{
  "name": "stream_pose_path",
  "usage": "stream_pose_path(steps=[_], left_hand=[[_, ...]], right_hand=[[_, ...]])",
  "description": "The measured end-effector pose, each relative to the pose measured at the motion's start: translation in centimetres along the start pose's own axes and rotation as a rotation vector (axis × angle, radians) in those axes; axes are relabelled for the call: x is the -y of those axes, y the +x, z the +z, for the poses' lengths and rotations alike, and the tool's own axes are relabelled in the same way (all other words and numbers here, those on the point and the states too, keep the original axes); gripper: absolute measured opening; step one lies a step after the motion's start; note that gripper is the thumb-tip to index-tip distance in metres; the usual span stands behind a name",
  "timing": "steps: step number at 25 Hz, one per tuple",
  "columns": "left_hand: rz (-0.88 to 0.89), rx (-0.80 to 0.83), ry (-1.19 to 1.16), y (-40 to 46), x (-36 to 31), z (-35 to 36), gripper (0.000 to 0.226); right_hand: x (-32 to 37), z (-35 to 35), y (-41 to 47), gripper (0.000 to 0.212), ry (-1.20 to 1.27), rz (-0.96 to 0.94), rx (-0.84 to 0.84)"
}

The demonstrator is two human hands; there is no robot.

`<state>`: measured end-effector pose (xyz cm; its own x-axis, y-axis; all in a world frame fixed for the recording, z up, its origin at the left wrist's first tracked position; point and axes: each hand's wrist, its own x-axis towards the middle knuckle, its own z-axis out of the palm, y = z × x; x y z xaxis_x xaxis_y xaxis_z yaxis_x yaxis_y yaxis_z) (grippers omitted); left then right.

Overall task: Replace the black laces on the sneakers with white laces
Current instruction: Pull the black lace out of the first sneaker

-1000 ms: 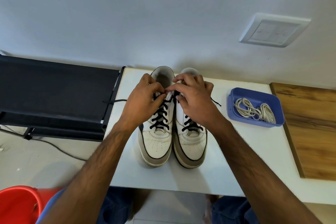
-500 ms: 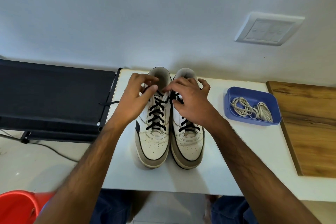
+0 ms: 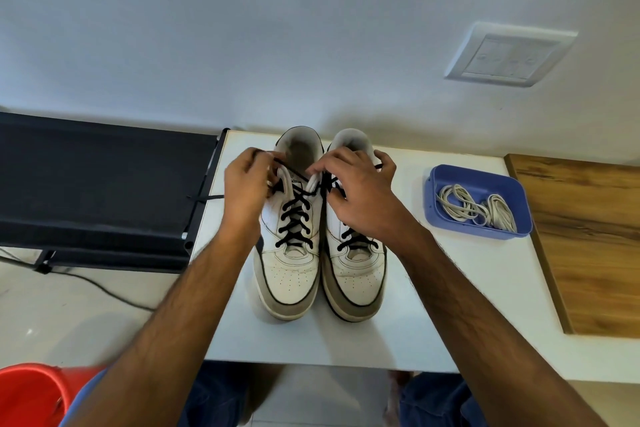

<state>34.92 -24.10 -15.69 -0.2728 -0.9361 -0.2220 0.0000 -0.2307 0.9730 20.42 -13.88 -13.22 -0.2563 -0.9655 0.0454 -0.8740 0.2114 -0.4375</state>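
Blue tray (image 3: pixel 446 184) w/ white laces (image 3: pixel 474 206); both hands' grip pinches black laces (image 3: pixel 294 215).

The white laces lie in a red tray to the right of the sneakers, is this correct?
Not quite. In the head view the tray is blue, not red. The white laces do lie in it, to the right of the sneakers.

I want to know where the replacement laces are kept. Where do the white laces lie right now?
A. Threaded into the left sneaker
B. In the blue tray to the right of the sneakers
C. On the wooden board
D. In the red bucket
B: the white laces lie coiled inside the blue tray, right of the sneakers, which are laced in black.
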Motion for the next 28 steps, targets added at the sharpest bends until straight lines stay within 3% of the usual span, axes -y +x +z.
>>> stream_pose_path(steps=[2,4,6,9,12,19,24,26,28], left_hand=[[-0.098,-0.063,-0.193,-0.1,-0.9,-0.7,0.017],[0.006,-0.013,-0.126,0.0,-1.4,-1.3,0.007],[0.243,0.139,0.152,0.1,-1.2,-1.5,0.012],[0.557,0.315,0.757,1.0,0.3,-1.5,0.024],[0.578,0.352,1.025,0.9,1.2,-1.3,0.014],[0.604,0.307,0.745,1.2,1.1,-1.2,0.007],[0.124,0.026,0.000,0.5,-0.7,-0.7,0.020],[0.058,0.040,-0.108,0.5,-1.1,-0.9,0.018],[0.126,0.130,-0.002,0.5,-1.0,-1.1,0.010]], right_hand=[[-0.1,-0.2,0.1,0.049,0.042,0.012,0.002],[-0.1,-0.2,0.0,0.049,0.060,0.017,0.003],[-0.1,-0.1,0.0,0.048,0.059,0.015,0.006],[-0.1,0.1,0.1,0.046,0.041,0.012,-0.001],[-0.2,0.4,-0.1,0.046,0.036,0.012,-0.024],[-0.6,1.9,-0.7,0.049,0.009,-0.041,-0.094],[-1.1,1.3,-0.8,0.051,0.056,-0.053,-0.054],[-1.1,1.3,-0.7,0.050,0.056,-0.050,-0.051],[-1.1,1.3,-0.6,0.049,0.066,-0.048,-0.052]])
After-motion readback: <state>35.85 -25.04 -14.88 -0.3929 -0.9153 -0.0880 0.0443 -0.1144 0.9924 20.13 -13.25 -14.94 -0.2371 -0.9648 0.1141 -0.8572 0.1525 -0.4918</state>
